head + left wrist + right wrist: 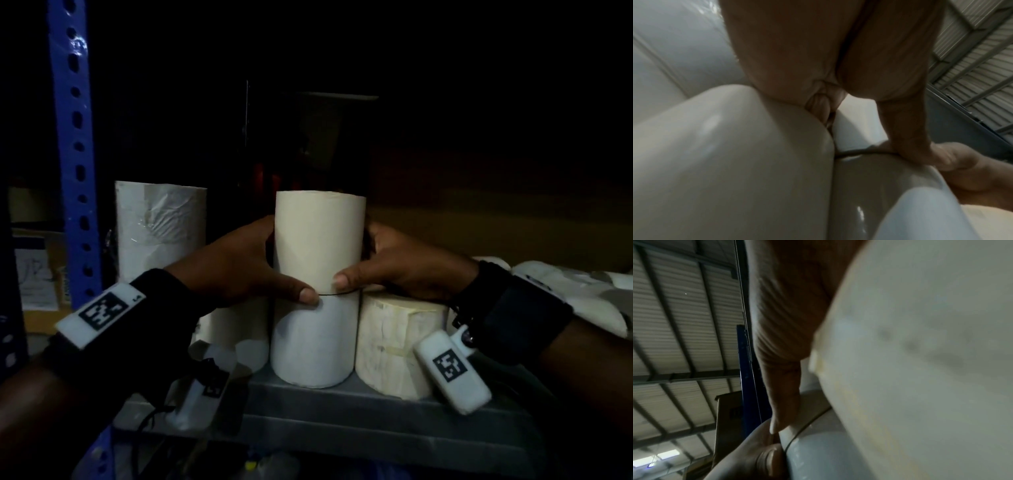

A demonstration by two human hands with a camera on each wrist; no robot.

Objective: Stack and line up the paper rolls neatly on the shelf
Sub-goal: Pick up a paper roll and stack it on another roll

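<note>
Cream paper roll (pixel 318 240) upright atop a white roll (pixel 313 342) on the grey shelf (pixel 342 411), edges seemingly flush, squat yellowed roll (pixel 394 346) touching right, wrapped roll (pixel 159 226) left.

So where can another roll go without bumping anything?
On the short cream roll, right of the stack: its top is partly bare beside the right hand. The grey shelf lip in front is bare too. Left of the stack, rolls crowd close together.
</note>
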